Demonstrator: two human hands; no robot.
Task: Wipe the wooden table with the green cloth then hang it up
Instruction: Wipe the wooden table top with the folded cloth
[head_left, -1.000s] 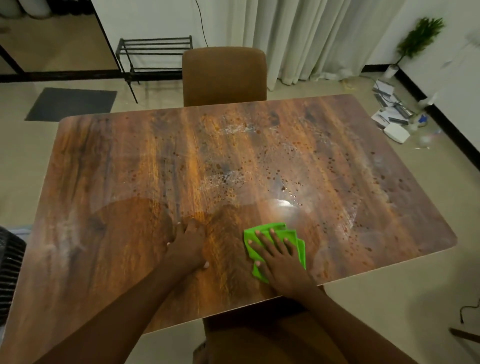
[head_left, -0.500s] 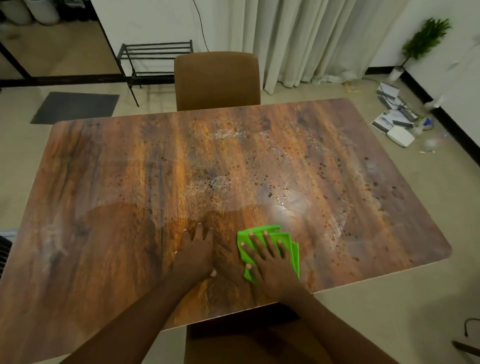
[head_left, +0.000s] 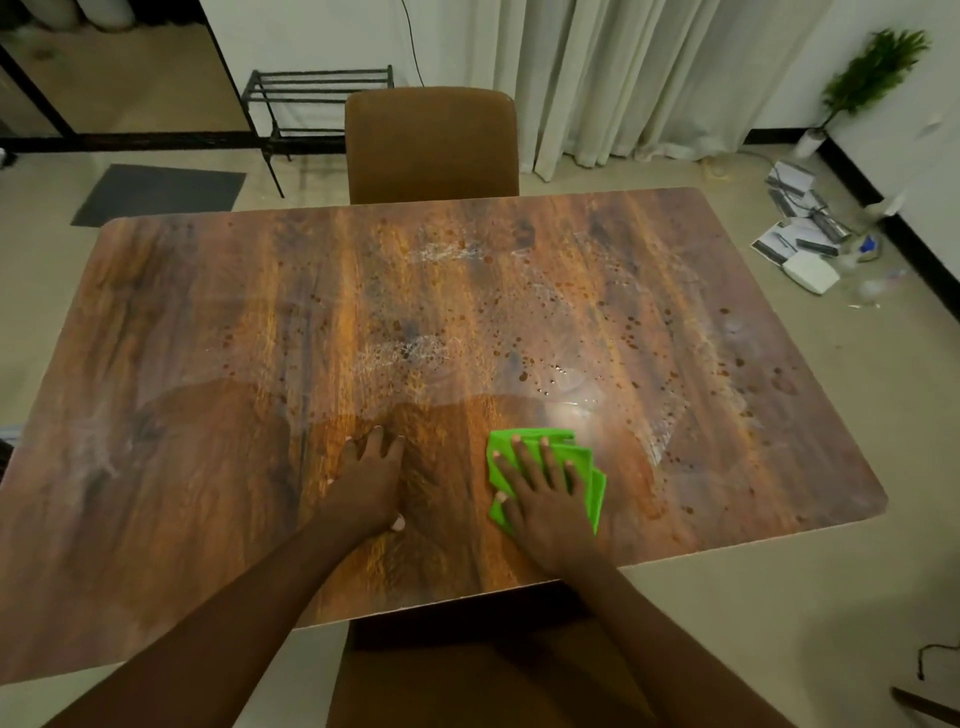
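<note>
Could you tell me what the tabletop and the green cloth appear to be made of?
Wooden table: wood or wood-look laminate, glossy; streaky grain, lamp glare, wet droplets beading on top. Green cloth: soft fabric, possibly microfibre; matte, folded in layers under the right hand.

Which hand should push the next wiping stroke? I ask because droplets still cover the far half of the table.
Right. The right hand lies flat on the folded green cloth, just short of the droplets. The left hand rests bare on the wooden table, probably bracing.

Bright green cloth (head_left: 582, 467); streaky orange-brown wooden table (head_left: 260, 338) with dark spots; brown chair (head_left: 431, 145)
</note>
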